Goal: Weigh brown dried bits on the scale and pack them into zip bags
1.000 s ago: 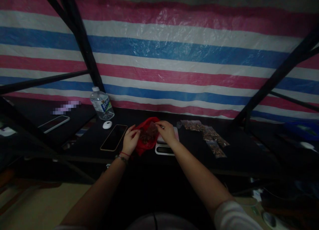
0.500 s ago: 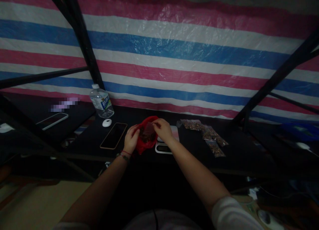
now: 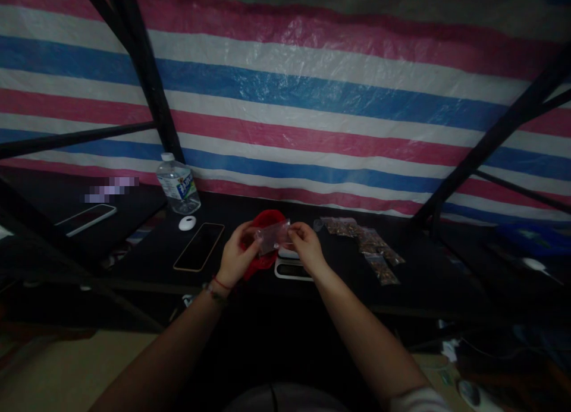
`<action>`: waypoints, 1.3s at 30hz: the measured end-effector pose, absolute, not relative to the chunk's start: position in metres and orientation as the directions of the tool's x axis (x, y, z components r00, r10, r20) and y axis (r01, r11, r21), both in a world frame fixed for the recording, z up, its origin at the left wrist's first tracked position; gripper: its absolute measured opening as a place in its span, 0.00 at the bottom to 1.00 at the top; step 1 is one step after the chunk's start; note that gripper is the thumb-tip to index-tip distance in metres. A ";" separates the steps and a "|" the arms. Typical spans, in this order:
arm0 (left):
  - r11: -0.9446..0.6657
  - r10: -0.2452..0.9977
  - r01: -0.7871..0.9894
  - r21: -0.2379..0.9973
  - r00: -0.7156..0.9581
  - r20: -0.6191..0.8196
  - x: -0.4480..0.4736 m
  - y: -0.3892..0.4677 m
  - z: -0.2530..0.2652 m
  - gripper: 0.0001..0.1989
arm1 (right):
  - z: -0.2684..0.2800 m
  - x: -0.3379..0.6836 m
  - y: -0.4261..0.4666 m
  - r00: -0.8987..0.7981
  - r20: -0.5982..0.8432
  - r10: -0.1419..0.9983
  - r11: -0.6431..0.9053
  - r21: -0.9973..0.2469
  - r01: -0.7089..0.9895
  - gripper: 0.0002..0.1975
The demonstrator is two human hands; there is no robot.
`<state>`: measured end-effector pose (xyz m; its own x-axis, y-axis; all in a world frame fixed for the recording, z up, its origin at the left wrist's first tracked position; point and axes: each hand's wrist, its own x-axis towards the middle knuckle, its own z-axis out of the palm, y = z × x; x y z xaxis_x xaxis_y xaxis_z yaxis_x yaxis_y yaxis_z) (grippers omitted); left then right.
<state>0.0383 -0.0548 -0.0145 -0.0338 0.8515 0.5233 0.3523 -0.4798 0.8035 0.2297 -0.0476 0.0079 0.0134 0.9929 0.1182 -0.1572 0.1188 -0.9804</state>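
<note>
Between my hands a small clear plastic bag (image 3: 273,236) is stretched out, and it looks empty. My left hand (image 3: 237,252) pinches one end of it, and my right hand (image 3: 306,245) pinches the other end. Just behind and below the clear bag lies an open red plastic bag (image 3: 267,219), its inside mostly hidden. A white kitchen scale (image 3: 293,270) sits at the right of the red bag, partly under my right hand. Several small clear bags filled with brownish bits (image 3: 370,242) lie on the black table to the right.
A phone (image 3: 198,247), a white earphone case (image 3: 187,223) and a clear plastic bottle (image 3: 178,186) stand or lie at the left. Another phone (image 3: 87,219) is farther left. Black metal posts (image 3: 149,73) flank the table, with a striped sheet (image 3: 303,109) behind.
The clear bag has come up out of the red bag's mouth. My left hand has left the red bag's rim and now grips the clear bag; my right hand has shifted slightly right.
</note>
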 end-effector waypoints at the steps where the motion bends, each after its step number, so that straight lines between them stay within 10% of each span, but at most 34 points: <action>1: -0.438 0.890 0.280 0.854 -0.001 0.457 0.043 -0.059 -0.009 0.24 | 0.008 0.232 -0.053 0.006 0.107 0.994 0.106 -0.979 -0.171 0.12; 11: -0.246 0.951 0.174 0.954 0.232 0.203 0.068 -0.080 0.002 0.22 | -0.008 0.274 -0.070 -0.048 0.125 0.991 0.125 -0.992 -0.012 0.12; 17: -0.397 0.915 0.360 0.845 0.223 0.335 0.072 -0.079 -0.006 0.19 | -0.022 0.346 -0.071 0.291 0.169 0.942 0.086 -0.957 0.277 0.20; 21: -0.525 0.845 0.661 0.537 0.327 0.423 0.061 -0.073 -0.003 0.14 | -0.033 0.400 -0.078 0.489 0.237 0.839 -0.254 -0.625 0.738 0.22; 26: -0.536 0.823 0.812 0.233 0.440 0.360 0.051 -0.068 0.000 0.12 | -0.043 0.419 -0.097 0.467 -0.004 0.884 -0.453 -0.253 0.855 0.16; 34: -0.511 0.835 0.839 0.186 0.433 0.339 0.049 -0.068 0.000 0.13 | -0.041 0.456 -0.110 0.533 0.149 0.833 -0.509 -0.170 0.844 0.26; 39: -0.528 0.822 0.812 0.250 0.414 0.391 0.049 -0.068 -0.001 0.12 | -0.050 0.481 -0.109 0.551 0.001 0.834 -0.541 -0.194 0.819 0.30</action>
<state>0.0493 -0.0682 -0.0005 0.4138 0.8221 0.3912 0.8118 -0.5277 0.2501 0.4814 -0.1092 -0.0502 0.5512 0.8344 0.0008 0.8186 -0.5405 -0.1943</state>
